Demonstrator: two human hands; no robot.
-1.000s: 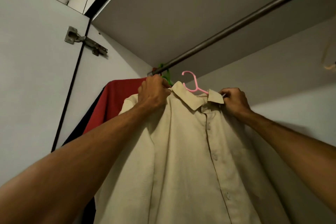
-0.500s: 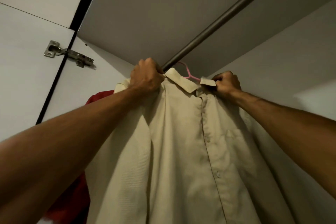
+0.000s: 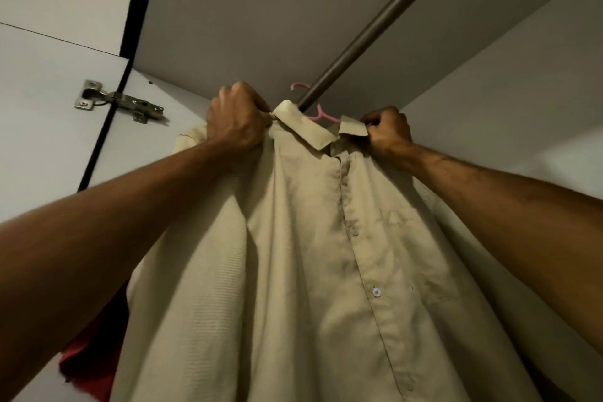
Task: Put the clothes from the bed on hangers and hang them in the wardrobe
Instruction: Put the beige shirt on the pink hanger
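Note:
A beige button-up shirt [image 3: 310, 254] fills the middle of the view, raised high inside the wardrobe on a pink hanger [image 3: 318, 114]. The hanger's hook curls up beside the dark metal rail [image 3: 375, 29]; whether it sits over the rail I cannot tell. My left hand [image 3: 236, 119] grips the shirt's shoulder to the left of the collar. My right hand [image 3: 388, 130] grips the shoulder to the right of the collar. Most of the hanger is hidden under the shirt.
A red garment [image 3: 94, 359] hangs behind the shirt at the lower left. The wardrobe door [image 3: 42, 114] with a metal hinge [image 3: 117, 103] stands open on the left. The wardrobe's top panel [image 3: 261, 10] lies close above the rail, and its back wall [image 3: 522, 81] is on the right.
Both hands have lifted the shirt and hanger up to the rail. The view has tilted upward, so the red garment now shows only at the lower left.

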